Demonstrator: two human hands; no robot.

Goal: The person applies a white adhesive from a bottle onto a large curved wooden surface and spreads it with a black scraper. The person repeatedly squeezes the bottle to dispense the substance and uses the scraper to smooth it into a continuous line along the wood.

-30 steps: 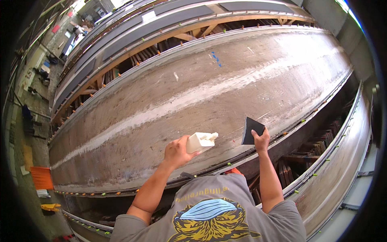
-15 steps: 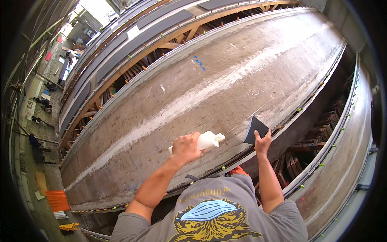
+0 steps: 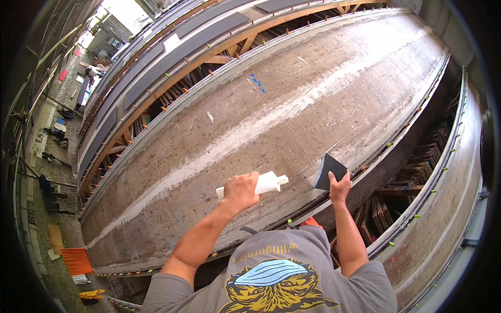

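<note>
My left hand [image 3: 240, 191] is closed around a white plastic bottle [image 3: 267, 182], which lies on its side with its narrow nozzle toward the right. To its right, my right hand [image 3: 340, 188] grips a dark, folded sheet of sandpaper [image 3: 330, 171] by its lower corner, thumb on the dark face. A lighter bluish edge shows along the sheet's left side. Both hands are over the near side of a long, curved brown panel [image 3: 193, 130] with a whitish streak along its middle. Whether the bottle or sheet touches the panel, I cannot tell.
Small orange and green pegs line the panel's rims. Beyond it, a wooden frame [image 3: 209, 56] carries dark grey sheets [image 3: 188, 55]. On the right, past a gap with stacked wood [image 3: 381, 214], runs another long panel [image 3: 443, 224]. Orange cloth [image 3: 77, 260] hangs at the lower left.
Both hands keep their hold and barely move. The sheet has tilted slightly and dropped a little; the bottle has shifted slightly left.
</note>
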